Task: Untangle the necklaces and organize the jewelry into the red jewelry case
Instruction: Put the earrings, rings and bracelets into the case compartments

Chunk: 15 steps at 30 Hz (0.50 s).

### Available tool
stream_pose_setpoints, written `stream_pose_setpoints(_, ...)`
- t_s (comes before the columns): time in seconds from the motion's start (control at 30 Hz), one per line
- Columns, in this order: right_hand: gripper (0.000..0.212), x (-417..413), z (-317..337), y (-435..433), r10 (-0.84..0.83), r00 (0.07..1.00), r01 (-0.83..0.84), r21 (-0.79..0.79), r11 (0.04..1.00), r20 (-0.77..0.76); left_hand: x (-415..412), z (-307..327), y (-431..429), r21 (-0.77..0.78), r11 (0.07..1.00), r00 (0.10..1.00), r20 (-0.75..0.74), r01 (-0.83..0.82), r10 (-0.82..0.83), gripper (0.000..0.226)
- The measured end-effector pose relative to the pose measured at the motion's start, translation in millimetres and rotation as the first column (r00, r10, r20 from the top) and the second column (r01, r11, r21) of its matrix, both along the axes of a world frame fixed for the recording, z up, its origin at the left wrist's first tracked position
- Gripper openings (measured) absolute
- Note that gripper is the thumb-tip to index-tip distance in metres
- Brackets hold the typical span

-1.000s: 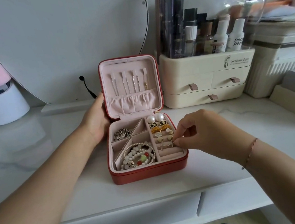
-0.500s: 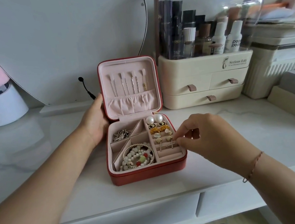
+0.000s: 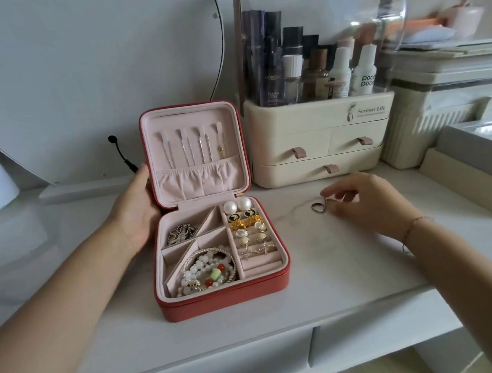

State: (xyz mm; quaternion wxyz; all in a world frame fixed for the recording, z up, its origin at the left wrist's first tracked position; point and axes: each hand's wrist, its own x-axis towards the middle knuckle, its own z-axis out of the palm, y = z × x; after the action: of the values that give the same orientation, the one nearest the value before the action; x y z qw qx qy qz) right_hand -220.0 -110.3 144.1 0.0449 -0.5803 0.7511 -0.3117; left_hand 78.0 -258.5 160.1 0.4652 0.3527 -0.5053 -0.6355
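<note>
The red square jewelry case [image 3: 221, 298] sits open on the white tabletop [image 3: 326, 269], with the left hand [image 3: 136, 212] bracing its left side, fingers hidden behind the lid. To its right, the right hand [image 3: 367, 202], fingers curled, pinches a small silver ring [image 3: 318, 207], which is best slid upright into the bare front slots. The cream drawer organizer [image 3: 319, 137] stands behind, off that path.

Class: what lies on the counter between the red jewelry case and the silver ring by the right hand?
Nothing. In the head view, the white counter between the red jewelry case and the silver ring is bare, showing only faint marble veining.
</note>
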Motion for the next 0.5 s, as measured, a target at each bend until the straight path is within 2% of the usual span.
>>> stream_pose_setpoints(0.13,0.019,7.6,-0.4,-0.8,0.13,0.988,-0.133,-0.032,0.991,-0.085,0.7,-0.5,0.7,0.009,1.0,1.0,-0.008,-0.003,0.003,0.034)
stream_pose_setpoints(0.37,0.014,4.5,-1.6,-7.1,0.138,0.971,-0.136,0.024,0.99,-0.195,1.5,-1.1,-0.4,-0.011,1.0,1.0,0.01,0.0,0.0,0.035)
stream_pose_setpoints(0.5,0.009,4.8,-2.6,-12.4,0.169,0.948,-0.178,-0.01,0.984,-0.269,2.3,-1.9,-1.1,0.008,1.0,1.0,-0.008,0.011,-0.011,0.037)
